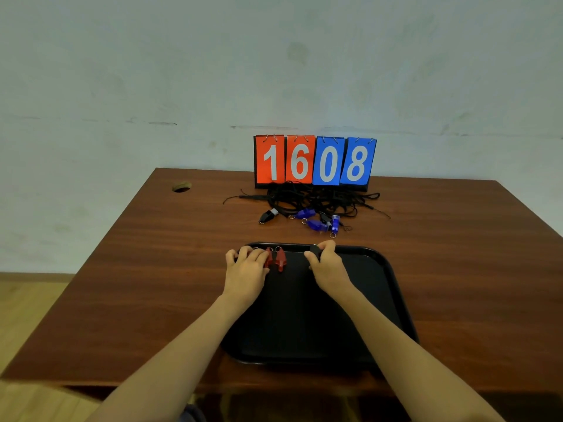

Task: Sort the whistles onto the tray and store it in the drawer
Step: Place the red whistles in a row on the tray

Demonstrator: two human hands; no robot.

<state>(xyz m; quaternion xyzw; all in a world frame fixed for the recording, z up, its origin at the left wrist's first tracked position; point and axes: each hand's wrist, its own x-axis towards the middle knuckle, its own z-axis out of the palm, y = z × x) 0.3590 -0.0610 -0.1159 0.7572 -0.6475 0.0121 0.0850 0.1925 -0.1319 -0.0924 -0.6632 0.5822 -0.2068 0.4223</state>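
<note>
A black tray (377,300) lies on the brown table in front of me. Two red whistles (279,259) lie side by side in its far left corner. My left hand (248,269) rests there, palm down, with its fingertips on the left red whistle. My right hand (327,266) is at the middle of the tray's far rim, with thumb and fingers pinched on a small dark object that looks like a black whistle (314,249). Beyond the tray lie three blue whistles (318,225) and a black whistle with a white band (268,216).
A tangle of black lanyards (316,199) lies behind the loose whistles. A flip scoreboard reading 1608 (313,161) stands at the table's far edge against the wall. A round cable hole (182,187) is at the far left of the table.
</note>
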